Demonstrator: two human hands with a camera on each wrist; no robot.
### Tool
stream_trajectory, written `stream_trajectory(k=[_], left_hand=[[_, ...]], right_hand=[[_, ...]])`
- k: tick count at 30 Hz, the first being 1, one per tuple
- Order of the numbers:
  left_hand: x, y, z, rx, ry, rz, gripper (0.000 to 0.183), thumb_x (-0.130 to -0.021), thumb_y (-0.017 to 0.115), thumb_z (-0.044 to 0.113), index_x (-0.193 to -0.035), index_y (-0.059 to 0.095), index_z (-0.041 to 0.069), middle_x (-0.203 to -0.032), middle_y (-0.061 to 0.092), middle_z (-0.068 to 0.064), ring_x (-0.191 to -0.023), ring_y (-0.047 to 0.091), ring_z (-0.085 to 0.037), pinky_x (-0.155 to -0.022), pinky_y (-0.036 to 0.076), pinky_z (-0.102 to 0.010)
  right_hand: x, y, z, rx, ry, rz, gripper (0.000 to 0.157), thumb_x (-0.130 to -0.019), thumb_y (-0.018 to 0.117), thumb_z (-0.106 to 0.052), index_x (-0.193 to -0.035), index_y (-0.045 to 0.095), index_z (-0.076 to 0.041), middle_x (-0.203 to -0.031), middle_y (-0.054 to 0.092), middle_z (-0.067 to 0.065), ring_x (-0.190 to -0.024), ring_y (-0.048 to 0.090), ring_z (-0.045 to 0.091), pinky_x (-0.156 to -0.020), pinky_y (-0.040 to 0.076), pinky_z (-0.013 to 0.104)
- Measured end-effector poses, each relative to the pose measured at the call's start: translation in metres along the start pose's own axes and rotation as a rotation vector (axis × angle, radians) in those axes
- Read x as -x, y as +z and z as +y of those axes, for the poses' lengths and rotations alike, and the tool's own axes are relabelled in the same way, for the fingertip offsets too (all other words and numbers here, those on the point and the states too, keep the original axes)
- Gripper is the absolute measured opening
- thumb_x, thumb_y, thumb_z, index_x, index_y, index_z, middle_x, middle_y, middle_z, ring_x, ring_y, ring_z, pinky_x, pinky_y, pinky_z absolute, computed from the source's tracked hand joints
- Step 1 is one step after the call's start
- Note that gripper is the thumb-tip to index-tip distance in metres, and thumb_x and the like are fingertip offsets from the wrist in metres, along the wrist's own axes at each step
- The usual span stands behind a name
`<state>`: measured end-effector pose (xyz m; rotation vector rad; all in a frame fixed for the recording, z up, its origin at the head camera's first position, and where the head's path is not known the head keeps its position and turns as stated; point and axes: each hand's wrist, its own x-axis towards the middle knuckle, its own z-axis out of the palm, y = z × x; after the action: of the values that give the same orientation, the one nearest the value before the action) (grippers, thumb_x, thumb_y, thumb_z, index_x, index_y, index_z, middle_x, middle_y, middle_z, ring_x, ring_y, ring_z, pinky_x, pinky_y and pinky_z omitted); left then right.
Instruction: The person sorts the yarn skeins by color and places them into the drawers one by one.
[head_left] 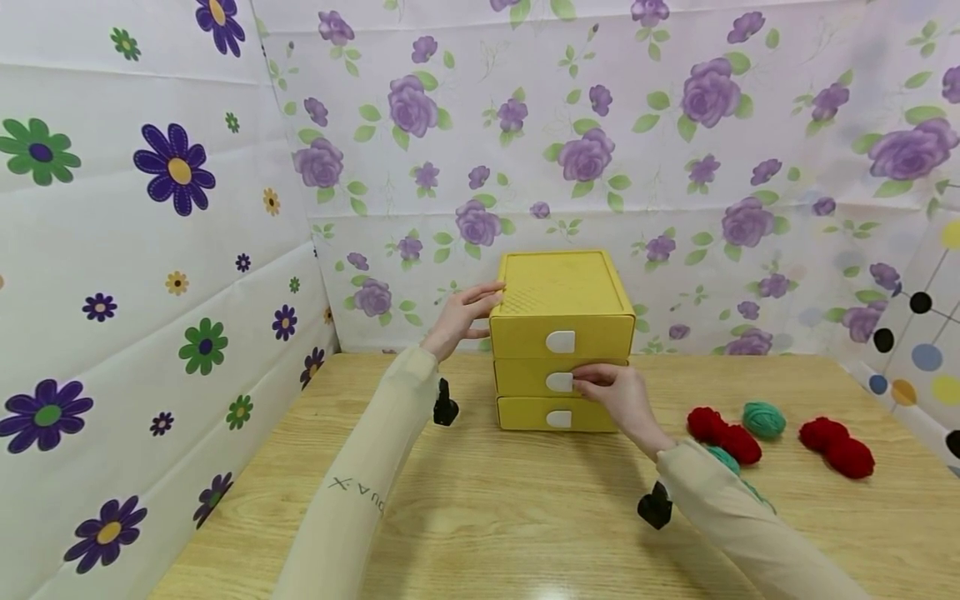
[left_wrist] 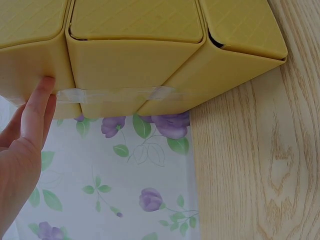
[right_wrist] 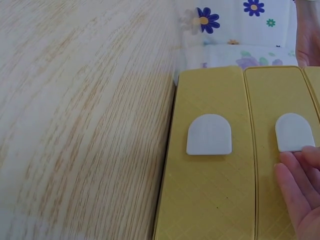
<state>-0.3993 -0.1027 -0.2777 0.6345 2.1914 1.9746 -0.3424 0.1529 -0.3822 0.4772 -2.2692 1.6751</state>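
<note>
A yellow unit of three stacked drawers (head_left: 562, 283) stands against the back cloth, a white tab handle on each front. With thumb and fingers my right hand (head_left: 618, 400) pinches the edge of the middle drawer's white handle (right_wrist: 295, 132). That drawer looks closed, flush with the others. Beside it in the right wrist view is the bottom drawer's handle (right_wrist: 209, 135), untouched. My left hand (head_left: 461, 321) has its fingers extended against the unit's left side near the top. In the left wrist view a fingertip of the left hand (left_wrist: 25, 140) touches the yellow side wall (left_wrist: 135, 70), where clear tape joins the boxes.
On the wooden table (head_left: 487, 517), to the right, lie red yarn skeins (head_left: 723, 435), another red skein (head_left: 836, 447) and a green yarn ball (head_left: 763, 420). More green yarn (head_left: 723, 460) is partly hidden by my right sleeve. Flowered cloth (head_left: 450, 167) hangs behind and at the left.
</note>
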Motion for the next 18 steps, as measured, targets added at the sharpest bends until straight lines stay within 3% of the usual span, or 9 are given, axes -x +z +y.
stream_trajectory(k=[18], left_hand=[[-0.0001, -0.0002, 0.0006, -0.001, 0.0, 0.004, 0.043, -0.095, 0.051, 0.021, -0.135, 0.044, 0.008, -0.134, 0.041, -0.007, -0.109, 0.045, -0.028, -0.082, 0.044, -0.046]], right_hand=[[-0.0013, -0.0022, -0.0034, -0.052, 0.021, -0.042, 0.015, -0.083, 0.063, 0.004, -0.096, 0.066, 0.01, -0.089, 0.064, 0.02, -0.078, 0.062, 0.034, -0.064, 0.051, 0.032]])
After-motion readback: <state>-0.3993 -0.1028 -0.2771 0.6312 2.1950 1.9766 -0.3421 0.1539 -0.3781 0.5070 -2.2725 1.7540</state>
